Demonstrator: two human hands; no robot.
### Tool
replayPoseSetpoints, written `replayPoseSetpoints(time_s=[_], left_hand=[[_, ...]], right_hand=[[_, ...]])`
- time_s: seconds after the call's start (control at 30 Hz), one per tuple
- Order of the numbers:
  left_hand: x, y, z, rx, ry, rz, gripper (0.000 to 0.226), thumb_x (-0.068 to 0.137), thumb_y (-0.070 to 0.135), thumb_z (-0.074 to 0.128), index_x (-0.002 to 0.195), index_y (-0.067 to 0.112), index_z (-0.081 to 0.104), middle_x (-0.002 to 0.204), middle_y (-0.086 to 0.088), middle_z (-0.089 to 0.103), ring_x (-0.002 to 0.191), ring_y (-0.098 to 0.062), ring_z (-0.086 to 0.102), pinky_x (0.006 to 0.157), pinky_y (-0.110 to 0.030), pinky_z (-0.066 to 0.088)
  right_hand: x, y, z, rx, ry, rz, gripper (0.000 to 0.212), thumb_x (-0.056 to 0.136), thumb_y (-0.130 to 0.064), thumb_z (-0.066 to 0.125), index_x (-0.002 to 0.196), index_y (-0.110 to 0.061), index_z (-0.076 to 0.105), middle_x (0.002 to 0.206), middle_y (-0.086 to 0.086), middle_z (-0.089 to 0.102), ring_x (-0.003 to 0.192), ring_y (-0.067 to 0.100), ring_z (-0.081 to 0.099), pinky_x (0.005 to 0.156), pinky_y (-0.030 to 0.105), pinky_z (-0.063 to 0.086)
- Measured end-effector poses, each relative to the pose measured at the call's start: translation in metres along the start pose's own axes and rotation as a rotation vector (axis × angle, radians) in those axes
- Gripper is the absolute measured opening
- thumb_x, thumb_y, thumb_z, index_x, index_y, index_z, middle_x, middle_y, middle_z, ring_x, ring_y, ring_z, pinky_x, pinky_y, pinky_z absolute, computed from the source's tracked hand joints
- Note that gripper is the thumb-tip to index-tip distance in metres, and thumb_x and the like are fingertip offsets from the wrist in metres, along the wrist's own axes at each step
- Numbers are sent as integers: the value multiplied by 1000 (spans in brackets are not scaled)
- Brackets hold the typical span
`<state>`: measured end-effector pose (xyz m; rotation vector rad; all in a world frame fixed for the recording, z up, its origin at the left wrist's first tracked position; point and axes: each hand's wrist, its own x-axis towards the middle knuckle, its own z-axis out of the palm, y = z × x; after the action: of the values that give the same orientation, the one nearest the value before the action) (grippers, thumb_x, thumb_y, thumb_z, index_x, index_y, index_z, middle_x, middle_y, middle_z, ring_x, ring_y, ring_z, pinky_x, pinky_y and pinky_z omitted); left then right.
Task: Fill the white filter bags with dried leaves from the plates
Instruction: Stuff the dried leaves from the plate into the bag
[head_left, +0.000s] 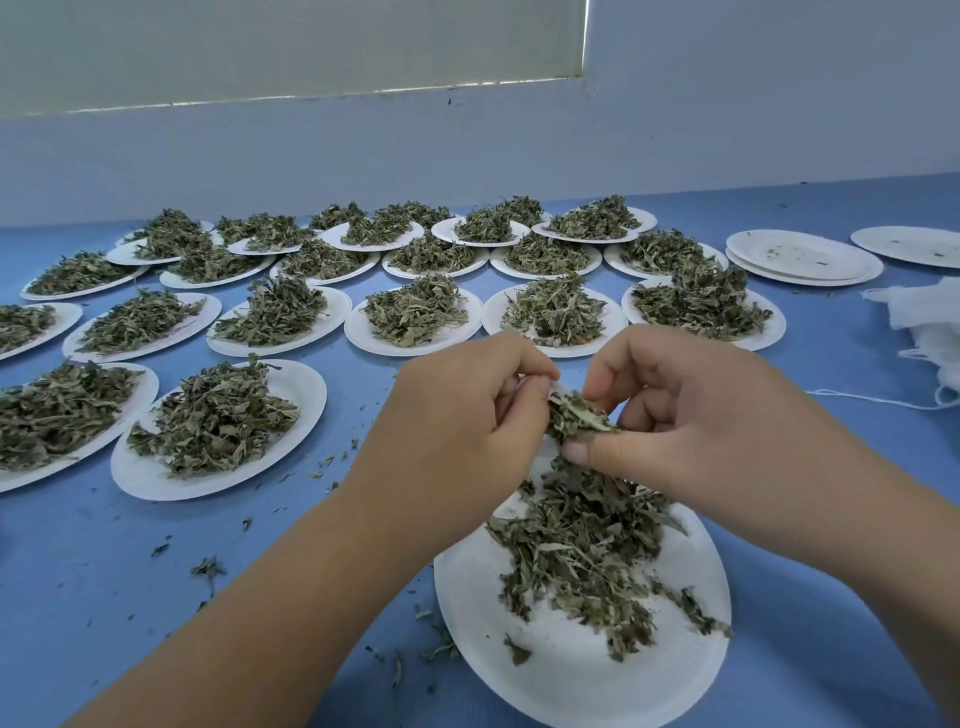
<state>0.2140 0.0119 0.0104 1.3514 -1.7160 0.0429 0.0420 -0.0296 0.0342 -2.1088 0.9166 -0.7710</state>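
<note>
**Blue tabletop crowded with leaf plates: a pinch of leaves meets the bag**

Blue tabletop (363, 545) runs back to a pale wall (467, 145), and most of it is covered by rows of full plates (410, 317), each heaped with dried green leaves. Near the far right corner sits a stack of empty plates (800, 257). A loose pile of white filter bags (919, 317) lies at the right edge, a thread trailing from it.

Both hands work above the near plate (571, 670), whose leaves are spread thin and partly used up. The right hand (685, 410) has its thumb and curled fingers closed on a clump of leaves (576, 418), lifted off the plate. The left hand (467, 410) faces it, fingers curled tight, thumb and forefinger pinched together. A sliver of white (558, 387) shows at their tips. This looks like the mouth of a filter bag, though most of it is hidden inside the hand.

The step in hand appears to be stuffing: one bag is being loaded from this plate. Judging by how many plates are heaped, the task is at an early stage.

Next, the clump needs to be pushed through the opening while the left fingers keep it spread. Crumbs (208, 566) already scattered on the tabletop suggest the brittle leaves shed easily, so working low over the plate would catch what falls.
</note>
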Motion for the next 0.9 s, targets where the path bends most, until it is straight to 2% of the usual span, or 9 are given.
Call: replayPoseSetpoints(time_s=[0.13,0.23,0.33,0.43,0.53,0.6,0.67,0.8,0.9], left_hand=[[0,0,0,16,-6,-11,10,85,15,59,83,16,68,52,2,48,52,-7,42,48,-13,30],[0,0,0,25,-17,-24,10,84,16,58,83,17,69,52,2,50,54,-9,45,48,-16,32],[0,1,0,-6,-27,-44,11,84,16,58,82,16,69,54,0,51,49,-6,42,46,-13,30],[0,4,-1,-67,-45,-77,12,85,15,58,82,17,69,58,-2,52,45,-5,39,46,-11,29],[0,5,0,-148,-53,-137,16,88,9,62,81,21,69,56,-5,52,46,-7,40,46,-10,31],[1,7,0,-192,-59,-179,20,89,8,62,79,25,68,56,-7,52,47,-6,40,47,-10,31],[1,8,-1,-241,-68,-214,21,89,9,62,79,26,68,57,-8,51,46,-4,40,46,-9,32],[1,10,-1,-315,-73,-255,21,89,8,61,77,25,68,57,-10,50,44,-3,39,45,-6,32],[1,11,0,-292,-86,-241,20,89,8,62,78,23,68,56,-8,48,45,-3,38,45,-7,32]], right_hand=[[1,0,0,82,-16,13,41,51,-43,80,83,-30,59,79,-9,65,54,6,56,56,28,44],[1,0,0,111,-5,-1,49,45,-55,78,82,-29,60,79,-6,66,55,9,58,58,33,50],[1,1,2,136,19,-16,36,57,-52,74,82,-28,62,78,-4,65,56,14,63,59,40,56],[1,3,5,79,86,-80,20,68,-45,68,84,-32,66,73,-5,65,55,17,62,61,44,56],[0,4,5,-56,158,-167,13,73,-43,66,85,-38,67,59,0,62,50,15,56,54,36,50],[-1,5,5,-113,178,-206,9,73,-39,68,82,-37,69,59,-4,61,53,13,56,50,26,46],[0,7,5,-182,183,-222,4,73,-35,70,76,-33,71,62,-10,60,60,10,57,53,19,43],[1,8,7,-313,182,-245,3,73,-28,76,74,-30,74,66,-15,56,69,7,57,59,16,41],[1,9,8,-332,171,-228,11,73,-39,68,80,-34,75,67,-13,51,72,8,53,59,14,37]])
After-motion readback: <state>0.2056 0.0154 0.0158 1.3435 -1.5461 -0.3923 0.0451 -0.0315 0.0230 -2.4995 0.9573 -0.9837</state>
